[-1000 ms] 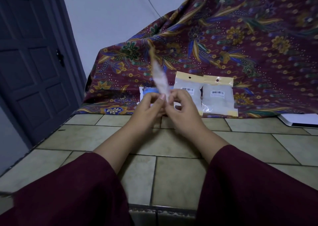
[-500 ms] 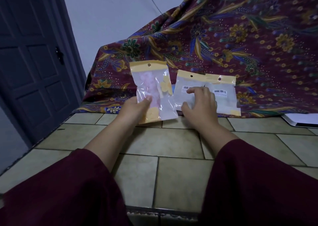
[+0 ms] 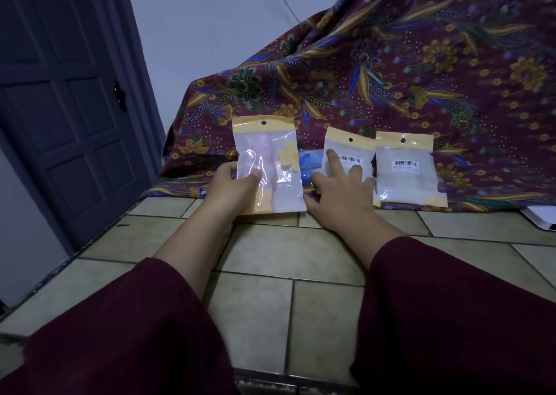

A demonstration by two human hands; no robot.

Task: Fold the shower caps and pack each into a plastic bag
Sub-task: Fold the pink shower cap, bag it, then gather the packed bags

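Surface: tiled surface (image 3: 270,253) under both forearms.
Left hand (image 3: 233,188): grip pinches the lower left of an upright plastic bag (image 3: 267,165) holding a pink shower cap (image 3: 260,159).
Right hand (image 3: 340,188): grip relaxed, fingers spread, fingertips touching the middle bag (image 3: 346,156).
Beyond: third bag (image 3: 406,168) against patterned cloth (image 3: 391,78).
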